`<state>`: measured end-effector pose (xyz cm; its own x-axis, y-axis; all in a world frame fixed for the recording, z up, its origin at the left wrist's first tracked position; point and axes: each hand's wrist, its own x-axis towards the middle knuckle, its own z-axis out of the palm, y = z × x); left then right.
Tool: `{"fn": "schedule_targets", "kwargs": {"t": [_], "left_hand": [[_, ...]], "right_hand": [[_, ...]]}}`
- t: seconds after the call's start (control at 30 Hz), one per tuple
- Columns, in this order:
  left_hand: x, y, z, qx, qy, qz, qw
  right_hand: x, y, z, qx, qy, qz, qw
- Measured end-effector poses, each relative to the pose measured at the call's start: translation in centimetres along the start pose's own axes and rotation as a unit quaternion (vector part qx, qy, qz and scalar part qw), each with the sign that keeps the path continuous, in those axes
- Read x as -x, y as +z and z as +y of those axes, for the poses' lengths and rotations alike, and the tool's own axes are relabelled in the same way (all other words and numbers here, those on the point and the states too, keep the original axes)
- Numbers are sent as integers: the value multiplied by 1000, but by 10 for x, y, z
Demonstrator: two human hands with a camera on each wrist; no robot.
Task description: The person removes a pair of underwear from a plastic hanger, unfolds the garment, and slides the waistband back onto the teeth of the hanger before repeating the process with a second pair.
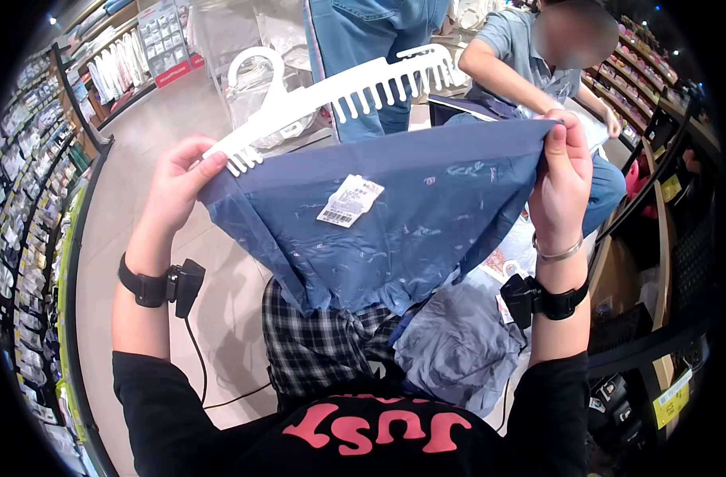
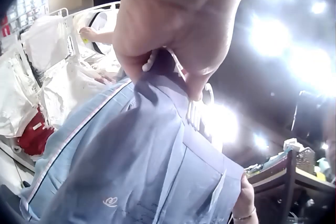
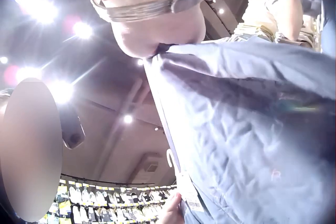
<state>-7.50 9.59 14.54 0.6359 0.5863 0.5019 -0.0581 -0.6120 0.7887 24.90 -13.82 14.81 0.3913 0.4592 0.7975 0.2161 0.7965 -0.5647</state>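
Observation:
A blue printed garment (image 1: 395, 207) with a plain waistband is stretched between my two hands, a white barcode tag (image 1: 351, 200) hanging on its front. My left hand (image 1: 184, 171) pinches one end of the waistband together with the toothed end of a white plastic hanger (image 1: 323, 99). The hanger slants up behind the waistband, its other end free and its hook pointing up. At the opposite corner, my right hand (image 1: 564, 179) pinches the waistband between thumb and fingers. In the left wrist view, my left hand (image 2: 178, 24) holds the bunched cloth and the hanger's teeth beside it.
Dark plaid cloth (image 1: 299, 342) and a crumpled grey-blue garment (image 1: 458, 342) lie below, near my lap. A person (image 1: 514, 63) sits ahead on the right, and legs in blue jeans (image 1: 371, 48) stand ahead. Store shelves (image 1: 29, 262) line the left; racks (image 1: 657, 278) stand right.

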Motion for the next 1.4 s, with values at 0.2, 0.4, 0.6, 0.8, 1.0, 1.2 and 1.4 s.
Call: {"fn": "schedule_targets", "kwargs": {"t": [0.2,0.4,0.6,0.8,1.0,1.2,1.4], "left_hand": [[0,13,0,186,-40,41,981],[-1,20,-6,346,-24,100,933],[-3,6,-24,297,43,-13,954],[3,13,-21,367,49,-43,928],[10,22,-27,494,111,-60,861],[8,19,-23,487,32,-40,872],[9,13,-44,489,-71,2,869]], "right_hand": [[4,-1,-5,37,-27,-59,997],[4,-6,-1,39,-20,-59,997],[-4,-6,-6,113,-18,17,993],[-9,-9,-8,115,-4,84,990],[-16,-25,-3,76,14,103,992],[-17,-40,-3,92,6,124,988],[-16,-42,-10,97,17,145,985]]}}
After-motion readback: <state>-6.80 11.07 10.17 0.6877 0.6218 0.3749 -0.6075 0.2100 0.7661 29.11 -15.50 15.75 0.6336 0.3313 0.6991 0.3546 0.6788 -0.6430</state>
